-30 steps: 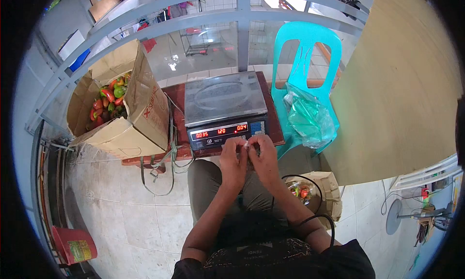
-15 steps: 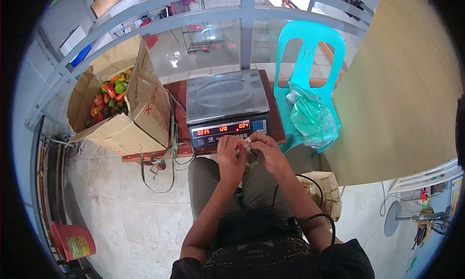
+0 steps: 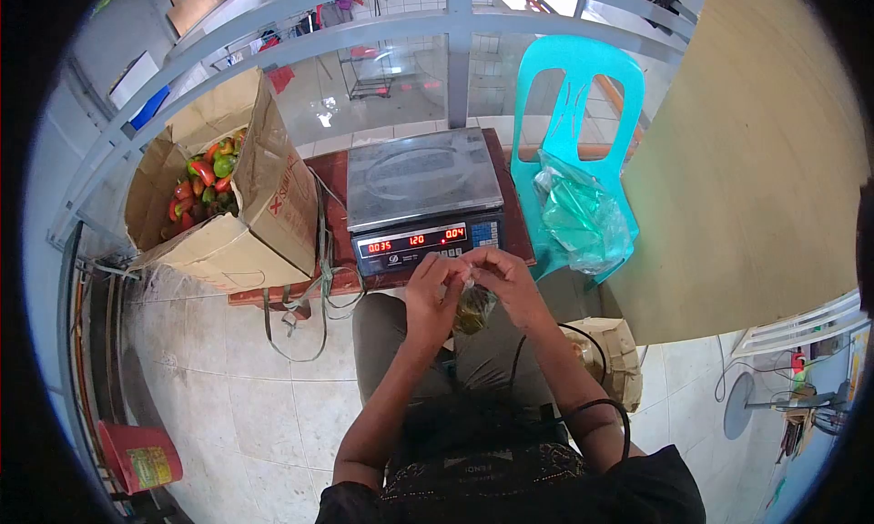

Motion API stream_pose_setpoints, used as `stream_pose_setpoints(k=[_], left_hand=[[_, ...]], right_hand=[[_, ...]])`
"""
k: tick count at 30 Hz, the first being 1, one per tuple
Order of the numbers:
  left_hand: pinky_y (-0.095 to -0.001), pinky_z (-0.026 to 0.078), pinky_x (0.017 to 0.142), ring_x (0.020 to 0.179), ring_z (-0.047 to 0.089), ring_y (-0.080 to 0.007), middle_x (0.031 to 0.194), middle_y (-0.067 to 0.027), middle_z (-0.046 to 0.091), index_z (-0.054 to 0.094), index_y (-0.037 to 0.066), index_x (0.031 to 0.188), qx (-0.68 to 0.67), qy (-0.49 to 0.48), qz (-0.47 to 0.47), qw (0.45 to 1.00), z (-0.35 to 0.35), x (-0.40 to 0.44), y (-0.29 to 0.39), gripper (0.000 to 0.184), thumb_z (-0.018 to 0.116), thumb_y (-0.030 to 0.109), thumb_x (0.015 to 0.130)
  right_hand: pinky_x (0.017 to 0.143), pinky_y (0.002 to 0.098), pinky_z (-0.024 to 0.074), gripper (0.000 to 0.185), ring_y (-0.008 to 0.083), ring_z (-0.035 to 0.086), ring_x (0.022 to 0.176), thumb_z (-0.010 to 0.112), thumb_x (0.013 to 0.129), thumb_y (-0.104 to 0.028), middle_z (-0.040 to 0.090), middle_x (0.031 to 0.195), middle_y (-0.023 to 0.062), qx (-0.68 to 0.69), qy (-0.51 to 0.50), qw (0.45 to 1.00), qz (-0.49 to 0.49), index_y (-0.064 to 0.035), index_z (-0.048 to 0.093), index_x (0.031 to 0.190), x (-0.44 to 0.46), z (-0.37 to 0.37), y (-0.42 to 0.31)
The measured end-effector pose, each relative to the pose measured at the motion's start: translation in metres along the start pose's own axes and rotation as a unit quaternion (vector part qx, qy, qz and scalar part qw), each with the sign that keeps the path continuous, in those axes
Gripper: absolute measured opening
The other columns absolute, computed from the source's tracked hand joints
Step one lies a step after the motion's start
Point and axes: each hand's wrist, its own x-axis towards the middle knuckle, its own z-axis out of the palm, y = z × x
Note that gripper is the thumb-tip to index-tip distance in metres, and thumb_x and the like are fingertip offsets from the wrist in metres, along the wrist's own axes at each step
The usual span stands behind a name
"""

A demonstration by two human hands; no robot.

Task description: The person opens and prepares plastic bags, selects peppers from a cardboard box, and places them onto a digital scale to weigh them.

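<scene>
A dark red wooden table (image 3: pixel 333 167) stands before the knees; a knock from a leg could jolt what it carries. Beside it, a turquoise plastic chair (image 3: pixel 596 167) bears crumpled clear-and-green plastic (image 3: pixel 583 216), which could slide off if an elbow brushes it. An open brown cardboard box (image 3: pixel 282 210) of red and green peppers (image 3: pixel 208 183) sits left of a black digital scale with a flat metal plate (image 3: pixel 423 183). The scale's keys lie just beyond the fingertips, so a stray knuckle might press one. The left hand (image 3: pixel 430 292) and right hand (image 3: pixel 510 289) nearly meet, fingers bunched, both pinching the twisted neck of a small clear plastic bag (image 3: pixel 471 313) with yellowish-green contents. It hangs below them, over the lap. Pulling too hard could tear the thin film; a slack pinch could let it drop.
</scene>
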Motion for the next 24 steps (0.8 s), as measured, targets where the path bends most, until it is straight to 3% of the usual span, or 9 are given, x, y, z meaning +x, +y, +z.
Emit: stream_pose_setpoints(k=[5, 8, 11, 14, 17, 21, 22, 24], left_hand=[[-0.0292, 0.046, 0.063, 0.069, 0.057, -0.0179, 0.08, -0.0077, 0.056, 0.061, 0.001, 0.089, -0.013, -0.012, -0.001, 1.0, -0.012, 0.017, 0.016, 0.009, 0.062, -0.006, 0.082], [-0.0285, 0.045, 0.062, 0.067, 0.055, -0.0166, 0.082, -0.0084, 0.055, 0.059, 0.0, 0.088, -0.012, -0.038, 0.018, 0.999, -0.018, 0.027, 0.019, 0.007, 0.06, -0.006, 0.084], [-0.0263, 0.044, 0.058, 0.065, 0.053, -0.0138, 0.084, -0.0076, 0.054, 0.057, 0.0, 0.088, 0.019, 0.032, 0.06, 0.998, -0.015, 0.029, 0.014, 0.005, 0.058, -0.004, 0.087], [-0.0224, 0.042, 0.058, 0.067, 0.051, -0.0074, 0.081, -0.0034, 0.056, 0.054, 0.002, 0.09, -0.096, 0.076, -0.022, 0.992, -0.005, 0.02, 0.006, 0.004, 0.055, -0.001, 0.092], [-0.0215, 0.042, 0.056, 0.067, 0.051, -0.0063, 0.081, -0.0024, 0.056, 0.053, 0.003, 0.091, -0.141, 0.093, -0.056, 0.984, 0.0, 0.014, -0.001, 0.004, 0.055, -0.001, 0.093], [-0.0252, 0.045, 0.065, 0.07, 0.056, -0.0109, 0.087, -0.0056, 0.061, 0.06, 0.0, 0.089, -0.109, 0.041, -0.041, 0.992, 0.005, 0.021, -0.028, 0.001, 0.06, 0.0, 0.089], [-0.0257, 0.047, 0.07, 0.075, 0.059, -0.0118, 0.087, -0.0059, 0.062, 0.063, 0.0, 0.09, -0.031, 0.015, -0.04, 0.999, 0.001, 0.028, -0.014, 0.004, 0.061, -0.001, 0.087], [-0.0256, 0.047, 0.072, 0.078, 0.059, -0.0119, 0.088, -0.0061, 0.062, 0.063, 0.001, 0.093, -0.039, 0.006, -0.016, 0.999, 0.0, 0.035, 0.003, 0.006, 0.062, 0.0, 0.087]], right_hand=[[0.087, 0.0286, 0.0411, 0.02, 0.0144, 0.053, 0.093, 0.058, 0.094, -0.014, 0.056, 0.094, 0.0038, -0.115, -0.062, 0.988, -0.083, 0.0009, 0.061, 0.106, 0.003, -0.006, 0.002], [0.086, 0.0297, 0.04, 0.021, 0.0158, 0.05, 0.095, 0.057, 0.094, -0.016, 0.053, 0.096, 0.0049, -0.053, -0.061, 0.99, -0.116, 0.0012, 0.06, 0.105, 0.009, -0.001, 0.004], [0.084, 0.0289, 0.0401, 0.02, 0.0152, 0.05, 0.094, 0.055, 0.095, -0.017, 0.053, 0.096, 0.0053, -0.051, -0.073, 0.991, -0.1, 0.0015, 0.061, 0.1, 0.013, 0.003, 0.005], [0.084, 0.0286, 0.0403, 0.019, 0.0152, 0.05, 0.093, 0.056, 0.095, -0.017, 0.052, 0.096, 0.0051, 0.017, -0.086, 0.995, -0.055, 0.0018, 0.062, 0.095, 0.013, 0.005, 0.021], [0.083, 0.028, 0.0402, 0.02, 0.0143, 0.051, 0.092, 0.055, 0.095, -0.017, 0.052, 0.093, 0.0044, 0.019, -0.068, 0.997, -0.034, 0.0018, 0.062, 0.091, 0.008, 0.009, 0.028], [0.083, 0.0277, 0.0396, 0.02, 0.0133, 0.052, 0.089, 0.055, 0.095, -0.017, 0.053, 0.091, 0.0044, -0.012, -0.036, 0.999, -0.037, 0.0009, 0.062, 0.088, 0.003, -0.001, 0.02], [0.084, 0.0286, 0.0395, 0.021, 0.0133, 0.052, 0.089, 0.054, 0.095, -0.017, 0.053, 0.091, 0.0041, -0.032, -0.031, 0.998, -0.038, 0.0004, 0.062, 0.088, 0.003, -0.013, 0.023], [0.084, 0.0299, 0.0406, 0.019, 0.0157, 0.054, 0.089, 0.054, 0.093, -0.016, 0.057, 0.09, 0.007, -0.116, 0.02, 0.992, -0.049, -0.001, 0.064, 0.086, -0.002, -0.036, 0.012]])
